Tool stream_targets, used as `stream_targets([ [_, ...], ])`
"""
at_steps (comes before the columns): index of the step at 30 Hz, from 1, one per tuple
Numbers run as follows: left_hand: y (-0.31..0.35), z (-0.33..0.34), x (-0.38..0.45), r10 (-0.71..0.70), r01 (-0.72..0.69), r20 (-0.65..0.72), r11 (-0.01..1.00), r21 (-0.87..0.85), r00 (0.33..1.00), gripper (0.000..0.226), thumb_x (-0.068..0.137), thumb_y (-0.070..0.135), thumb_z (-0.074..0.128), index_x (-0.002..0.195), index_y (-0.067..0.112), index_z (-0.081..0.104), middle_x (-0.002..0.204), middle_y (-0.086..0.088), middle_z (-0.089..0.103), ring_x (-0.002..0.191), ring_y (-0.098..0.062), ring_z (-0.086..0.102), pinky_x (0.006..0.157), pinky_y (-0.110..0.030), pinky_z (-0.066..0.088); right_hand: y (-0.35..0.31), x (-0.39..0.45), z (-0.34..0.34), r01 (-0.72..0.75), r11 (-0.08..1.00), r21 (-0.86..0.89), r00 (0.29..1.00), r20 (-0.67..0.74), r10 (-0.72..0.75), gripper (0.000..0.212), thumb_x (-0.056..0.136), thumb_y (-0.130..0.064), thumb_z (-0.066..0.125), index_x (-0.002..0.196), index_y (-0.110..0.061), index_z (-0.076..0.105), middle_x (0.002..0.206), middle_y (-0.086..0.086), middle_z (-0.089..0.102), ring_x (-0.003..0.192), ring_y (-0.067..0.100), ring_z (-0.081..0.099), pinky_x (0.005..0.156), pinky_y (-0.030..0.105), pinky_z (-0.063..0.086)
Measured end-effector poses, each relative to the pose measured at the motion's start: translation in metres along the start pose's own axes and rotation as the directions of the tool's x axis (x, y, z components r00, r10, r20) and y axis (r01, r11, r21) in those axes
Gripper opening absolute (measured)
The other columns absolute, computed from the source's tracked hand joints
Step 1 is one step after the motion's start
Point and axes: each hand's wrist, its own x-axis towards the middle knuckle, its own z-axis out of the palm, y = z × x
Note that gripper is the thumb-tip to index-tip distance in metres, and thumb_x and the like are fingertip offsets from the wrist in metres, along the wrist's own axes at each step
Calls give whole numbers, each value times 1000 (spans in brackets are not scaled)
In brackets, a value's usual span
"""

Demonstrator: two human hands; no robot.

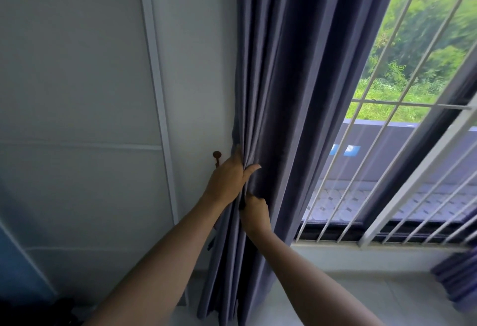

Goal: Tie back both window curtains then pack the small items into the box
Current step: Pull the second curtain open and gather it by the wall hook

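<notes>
A dark blue-grey curtain hangs gathered in folds at the left side of the window. My left hand grips its left edge at mid height, thumb in front of the folds and fingers behind. Just below, my right hand is closed on the same bunch of fabric. A small brown wall hook sticks out of the wall right beside my left hand. The lower end of the second curtain shows at the right edge. No tie-back, box or small items are in view.
The window has white metal bars with greenery and a roof outside. A white sill runs below it. The pale wall with a white trim strip fills the left. Something dark lies at the bottom left corner.
</notes>
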Motion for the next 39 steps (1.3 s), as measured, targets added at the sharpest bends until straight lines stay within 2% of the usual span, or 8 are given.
stream_targets([
  [7, 3, 3, -7, 171, -100, -167, 926, 365, 971, 33, 79, 36, 71, 73, 3, 67, 45, -7, 58, 35, -19, 56, 32, -21, 43, -3, -5, -14, -19, 998, -54, 996, 81, 23, 17, 95, -5, 46, 104, -1, 59, 93, 13, 67, 78, 25, 62, 62, 31, 47],
  [12, 5, -1, -8, 208, -78, -223, 874, 479, 952, 27, 70, 30, 81, 69, 5, 68, 36, -1, 51, 27, -11, 47, 30, -13, 29, -4, -3, -27, -22, 992, -122, 927, 370, 66, 22, 87, -19, 57, 106, -8, 62, 102, 10, 66, 90, 26, 65, 73, 35, 56],
  [16, -9, 0, -6, 158, -37, -227, 887, 461, 961, 42, 92, 35, 45, 82, -1, 65, 37, -2, 49, 27, -12, 44, 31, -13, 29, -20, -1, -89, 186, 983, -11, 939, -293, -181, 17, 87, -17, 56, 94, -16, 71, 90, 7, 72, 82, 26, 67, 70, 24, 49],
  [19, -14, -1, -6, 159, -73, -192, 917, 392, 969, 28, 90, 19, 56, 89, -9, 61, 44, -5, 51, 31, -15, 45, 34, -14, 27, -48, 9, -154, 466, 885, 21, 482, -844, -234, 26, 84, -13, 65, 108, -5, 65, 108, 14, 61, 106, 25, 56, 91, 15, 38],
  [21, -18, 1, -4, 115, -67, -129, 942, 328, 985, 26, 91, 12, 56, 103, -11, 58, 59, -13, 58, 45, -22, 52, 40, -23, 38, -59, 26, -185, 532, 846, 35, 384, -900, -205, 49, 82, -17, 71, 125, 1, 54, 123, 17, 52, 120, 24, 48, 103, 14, 32],
  [28, -28, 9, 4, 87, -70, -104, 985, 160, 991, 19, 100, 13, 39, 104, 1, 53, 96, -14, 54, 66, -18, 52, 61, -27, 51, -52, 65, -171, 261, 899, 352, 812, -583, -8, 79, 88, 1, 53, 153, -22, 14, 93, 2, 62, 79, 21, 62, 74, 25, 51],
  [32, -32, 12, -2, 122, -92, -282, 989, 119, 952, 19, 89, 14, 64, 74, 4, 57, 69, -10, 57, 55, -17, 54, 52, -23, 47, -31, 66, -134, 104, 971, 215, 856, -516, 23, 37, 88, 4, 48, 123, -1, 57, 104, 18, 70, 97, 35, 64, 73, 25, 44],
  [39, -32, 11, -2, -44, 25, -385, 998, -52, 922, 40, 82, 27, 73, 57, 16, 45, 53, -2, 58, 46, -14, 53, 46, -31, 49, -10, 39, -60, 148, 980, 136, 924, -371, -88, 31, 93, 0, 44, 119, -7, 60, 93, 14, 72, 80, 32, 67, 63, 22, 41],
])
